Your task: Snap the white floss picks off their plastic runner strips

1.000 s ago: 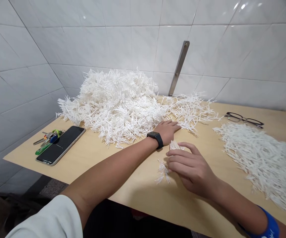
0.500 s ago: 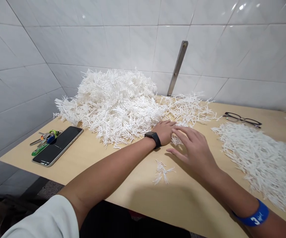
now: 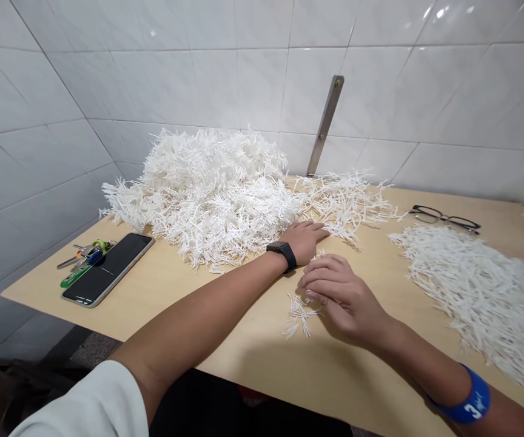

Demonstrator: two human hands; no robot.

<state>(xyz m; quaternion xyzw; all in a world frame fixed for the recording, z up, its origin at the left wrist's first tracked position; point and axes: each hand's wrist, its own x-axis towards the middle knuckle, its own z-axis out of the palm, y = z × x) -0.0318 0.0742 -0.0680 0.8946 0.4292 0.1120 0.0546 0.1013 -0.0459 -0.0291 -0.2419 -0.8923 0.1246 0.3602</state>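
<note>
My left hand (image 3: 302, 241) lies palm down at the right foot of a big heap of white, thin, branching strands (image 3: 216, 188). Its fingers are stretched out and touch the edge of the looser strands (image 3: 344, 200). Close in front of it is my right hand (image 3: 335, 294), fingers curled together and pointing left. A few white strands poke out over its fingertips, which are closed on them; most of that bunch is hidden. Just left of and below those fingertips, a small cluster of strands (image 3: 297, 315) rests on the table.
A flatter spread of white strands (image 3: 493, 297) covers the table's right side, with black-framed glasses (image 3: 444, 217) behind it. At left lie a phone (image 3: 110, 270) and keys (image 3: 82, 255). A metal bar (image 3: 325, 124) leans on the tiled wall behind the table (image 3: 262, 328).
My right hand has moved down and left, away from the left hand, and its fingers have gone from spread to curled together. The left hand stays in place.
</note>
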